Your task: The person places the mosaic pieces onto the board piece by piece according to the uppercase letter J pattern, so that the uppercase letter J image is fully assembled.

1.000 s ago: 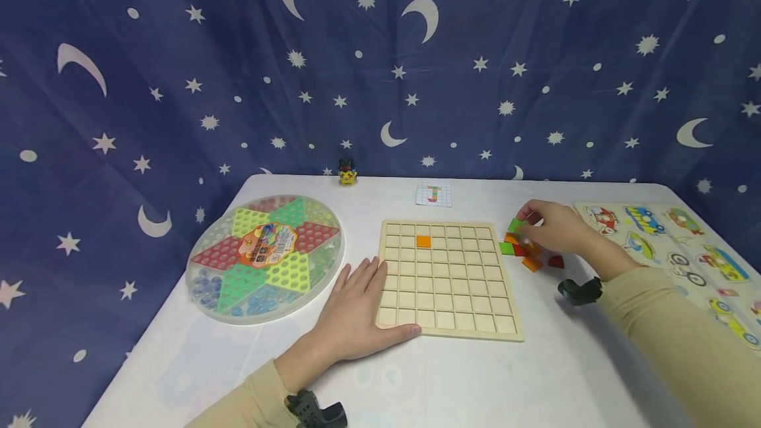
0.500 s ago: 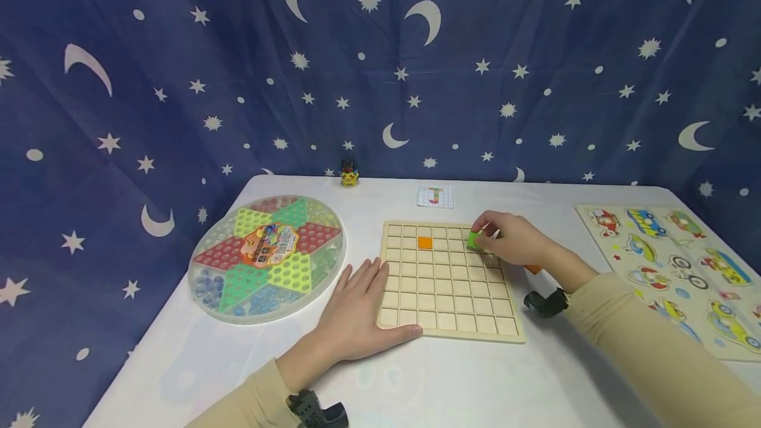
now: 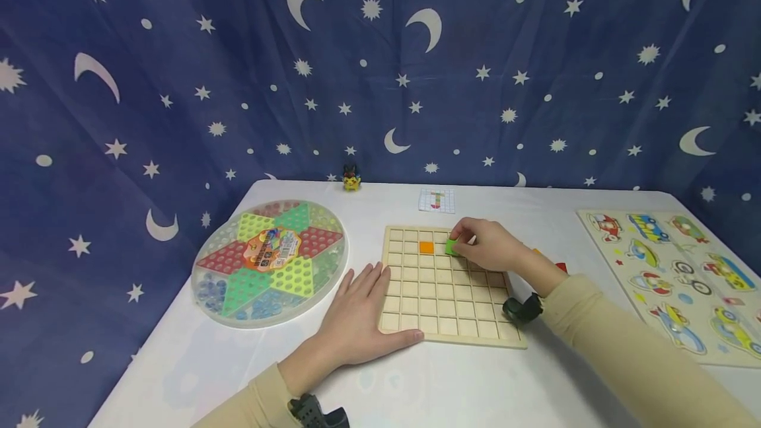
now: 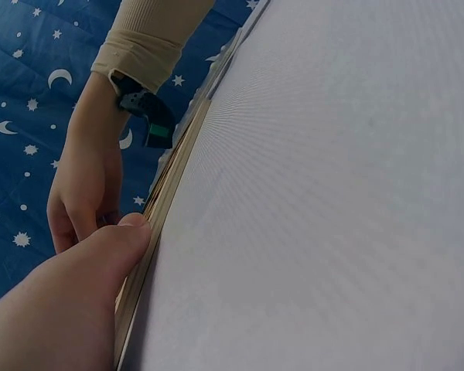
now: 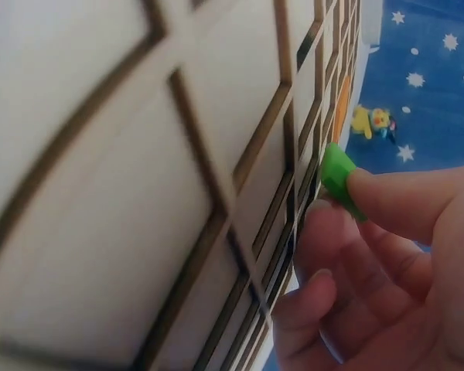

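Observation:
My right hand [image 3: 490, 246] pinches a green square tile [image 3: 450, 247] between thumb and fingers, over the upper rows of a wooden grid board [image 3: 447, 290]. In the right wrist view the green tile [image 5: 339, 174] is tilted, its lower end close to the grid ridges. An orange tile [image 3: 426, 248] lies in a cell just left of it. My left hand [image 3: 355, 319] lies with straight, spread fingers at the board's left edge, thumb along the near-left corner. In the left wrist view the thumb [image 4: 108, 251] touches the board's side.
Red [image 3: 561, 267] tile bits peek out behind my right wrist; the other loose tiles are hidden. A Chinese checkers set [image 3: 321, 241] stands left, a picture puzzle board [image 3: 662, 274] right. Behind are a small pattern card [image 3: 436, 201] and a yellow figurine [image 3: 351, 180].
My right hand has taken a green tile from the loose pile right of the board and carried it left over the grid, near the orange tile. The left hand has stayed in place.

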The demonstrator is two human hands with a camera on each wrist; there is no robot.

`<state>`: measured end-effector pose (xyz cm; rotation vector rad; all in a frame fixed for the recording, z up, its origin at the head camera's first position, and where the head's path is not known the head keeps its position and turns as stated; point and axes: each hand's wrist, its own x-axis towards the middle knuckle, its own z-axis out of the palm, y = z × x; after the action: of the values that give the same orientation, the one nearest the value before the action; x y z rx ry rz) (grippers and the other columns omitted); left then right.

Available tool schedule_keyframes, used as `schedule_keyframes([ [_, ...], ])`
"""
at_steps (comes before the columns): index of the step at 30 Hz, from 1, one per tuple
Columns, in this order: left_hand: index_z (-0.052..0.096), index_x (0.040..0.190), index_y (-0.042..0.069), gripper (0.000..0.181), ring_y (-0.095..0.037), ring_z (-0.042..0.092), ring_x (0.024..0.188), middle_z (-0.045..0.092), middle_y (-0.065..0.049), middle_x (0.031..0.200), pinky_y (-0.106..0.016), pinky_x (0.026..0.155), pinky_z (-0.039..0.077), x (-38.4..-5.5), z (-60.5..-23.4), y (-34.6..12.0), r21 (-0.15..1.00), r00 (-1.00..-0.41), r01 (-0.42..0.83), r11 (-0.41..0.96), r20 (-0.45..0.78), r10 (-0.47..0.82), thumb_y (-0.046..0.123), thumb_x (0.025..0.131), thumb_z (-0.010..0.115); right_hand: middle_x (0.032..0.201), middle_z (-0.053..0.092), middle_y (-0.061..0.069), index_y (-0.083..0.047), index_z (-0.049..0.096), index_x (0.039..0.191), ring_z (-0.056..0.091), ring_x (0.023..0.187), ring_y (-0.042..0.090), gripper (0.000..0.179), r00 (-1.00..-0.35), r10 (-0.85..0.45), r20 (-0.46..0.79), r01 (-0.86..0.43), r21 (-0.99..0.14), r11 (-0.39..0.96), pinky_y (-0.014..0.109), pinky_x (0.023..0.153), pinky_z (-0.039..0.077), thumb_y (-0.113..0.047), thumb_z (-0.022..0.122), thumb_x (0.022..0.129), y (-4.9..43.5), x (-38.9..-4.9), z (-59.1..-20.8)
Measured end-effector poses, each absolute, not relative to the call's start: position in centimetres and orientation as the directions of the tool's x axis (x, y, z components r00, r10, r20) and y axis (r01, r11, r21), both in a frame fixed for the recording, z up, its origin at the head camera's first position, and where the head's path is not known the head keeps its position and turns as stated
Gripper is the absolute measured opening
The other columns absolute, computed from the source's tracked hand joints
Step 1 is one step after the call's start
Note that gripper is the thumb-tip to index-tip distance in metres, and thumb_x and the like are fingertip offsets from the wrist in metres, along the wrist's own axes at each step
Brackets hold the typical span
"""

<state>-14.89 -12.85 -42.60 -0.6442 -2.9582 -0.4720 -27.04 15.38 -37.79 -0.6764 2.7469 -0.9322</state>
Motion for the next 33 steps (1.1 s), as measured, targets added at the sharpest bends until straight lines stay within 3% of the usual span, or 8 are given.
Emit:
schedule_keyframes([
  [10,0.031,0.160,0.002,0.122,-0.030,0.021,0.154,0.029,-0.016,0.165,-0.052,0.124,0.009,-14.9,-42.7,-12.7,0.274,-0.901,0.433,0.859,0.153,0.405,0.094,0.081,0.040,0.092,0.066,-0.001,-0.011,0.071,0.103,0.055,0.079,0.018,0.006,-0.873,-0.482,0.074,-0.448,-0.512,0.733,0.038,0.074,0.047,-0.014,0.070,0.097,14.4,-27.5,-38.4],
  [33,0.030,0.161,0.004,0.122,-0.030,0.020,0.154,0.029,-0.015,0.166,-0.053,0.124,0.007,-14.9,-42.5,-12.8,0.288,-0.911,0.413,0.864,0.131,0.392,0.094,0.079,0.042,0.088,0.066,-0.004,-0.013,0.069,0.101,0.058,0.079,0.016,0.013,-0.877,-0.474,0.083,-0.456,-0.457,0.764,0.038,0.077,0.050,-0.025,0.074,0.096,14.5,-27.9,-38.5],
])
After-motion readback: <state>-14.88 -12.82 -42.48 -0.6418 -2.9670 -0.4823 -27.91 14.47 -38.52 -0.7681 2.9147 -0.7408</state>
